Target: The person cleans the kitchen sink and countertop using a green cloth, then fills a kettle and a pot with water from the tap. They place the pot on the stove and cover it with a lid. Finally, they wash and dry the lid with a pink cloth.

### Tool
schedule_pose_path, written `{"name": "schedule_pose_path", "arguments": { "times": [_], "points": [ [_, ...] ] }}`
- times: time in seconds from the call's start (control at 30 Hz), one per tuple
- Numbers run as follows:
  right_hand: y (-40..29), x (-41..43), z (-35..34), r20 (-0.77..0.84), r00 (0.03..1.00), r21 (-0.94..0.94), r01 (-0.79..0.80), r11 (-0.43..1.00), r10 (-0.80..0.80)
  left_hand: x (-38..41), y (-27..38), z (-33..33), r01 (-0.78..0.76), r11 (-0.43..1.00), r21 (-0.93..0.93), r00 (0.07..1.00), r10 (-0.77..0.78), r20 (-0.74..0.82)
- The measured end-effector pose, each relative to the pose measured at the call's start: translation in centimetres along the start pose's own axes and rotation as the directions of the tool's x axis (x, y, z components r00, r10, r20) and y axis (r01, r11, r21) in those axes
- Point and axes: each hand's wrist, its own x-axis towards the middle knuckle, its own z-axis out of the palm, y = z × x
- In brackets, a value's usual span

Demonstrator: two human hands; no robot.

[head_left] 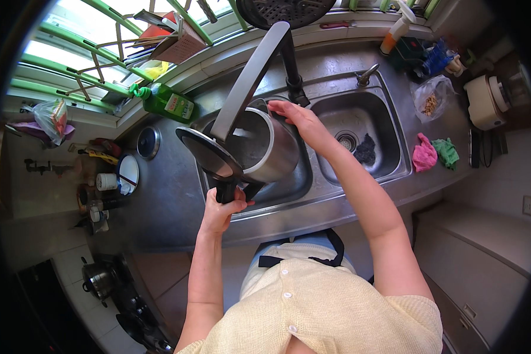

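My left hand (223, 208) grips the black handle of a stainless steel electric kettle (281, 152). The kettle is tilted over the left sink basin (303, 179), its mouth facing up and towards the left. Its round lid (210, 152) is flipped up on the handle side. A flat grey faucet spout (252, 79) reaches down to the kettle's mouth; whether water runs is unclear. Flat and with fingers stretched out, my right hand (303, 121) lies at the kettle's pouring lip. Its fingertips seem to touch the rim there.
The right basin (385, 132) has a drain strainer (347, 141) and a dark scrubbing pad (365, 149). Behind the kettle stands a green detergent bottle (168, 104). A pink cloth (425, 152) and a green cloth (446, 153) lie right of the sink. A pot lid (148, 142) lies left.
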Motion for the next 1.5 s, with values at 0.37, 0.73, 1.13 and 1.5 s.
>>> {"name": "schedule_pose_path", "arguments": {
  "times": [0.37,0.73,1.13,1.5],
  "points": [
    [-0.5,-0.6,3.6,-0.014,0.998,0.201,-0.05,0.978,0.054,-0.8,-0.9,-0.2,0.049,0.997,-0.054,0.998,-0.051,-0.032],
    [-0.1,-0.5,3.7,-0.048,0.994,0.199,-0.09,0.976,0.102,-0.4,-0.8,0.1,0.051,0.997,-0.056,0.998,-0.052,-0.024],
    [-0.6,-0.3,3.9,-0.05,0.996,0.211,-0.058,0.976,0.07,-0.5,-0.4,0.3,0.025,0.998,-0.049,0.999,-0.027,-0.027],
    [-0.4,-0.5,3.6,-0.017,0.997,0.218,-0.075,0.973,0.08,-0.7,-0.8,0.6,0.028,0.996,-0.086,0.999,-0.03,-0.013]
  ]
}}
